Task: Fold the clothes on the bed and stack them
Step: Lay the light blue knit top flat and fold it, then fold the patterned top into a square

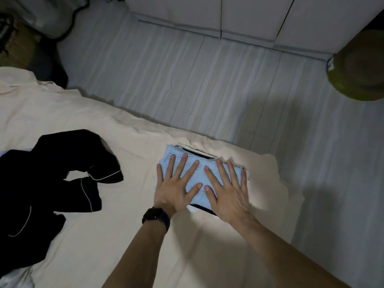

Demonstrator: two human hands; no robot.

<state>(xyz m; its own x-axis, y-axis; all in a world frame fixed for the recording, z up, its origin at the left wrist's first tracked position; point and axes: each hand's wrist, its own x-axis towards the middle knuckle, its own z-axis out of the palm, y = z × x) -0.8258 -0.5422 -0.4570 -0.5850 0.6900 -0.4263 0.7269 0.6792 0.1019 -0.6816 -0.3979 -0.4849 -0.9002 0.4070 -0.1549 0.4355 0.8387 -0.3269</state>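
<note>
The left hand (174,190) and right hand (226,194) lie flat, side by side, on a folded blue garment (200,176), fingers straight and spread, palms down. Neither hand grips or pinches anything; they press the cloth. The blue piece sits near the right edge of the bed (124,235). Dark and pale edges (200,151) show beneath it at the far side, and a dark edge at the near side, so it appears to top a small stack of folded items.

The step in hand looks like the finish of one fold: smoothing and flattening the top piece so the pile sits square.

A black garment (62,173) with thin white piping lies crumpled and unfolded at the left of the bed, well apart from the stack. It is likely the next piece. The next move calls for lifting both hands off the stack without shifting it, reaching left, then spreading the black cloth flat on the sheet to find its seams before folding. The limp fabric will need both hands.
</note>
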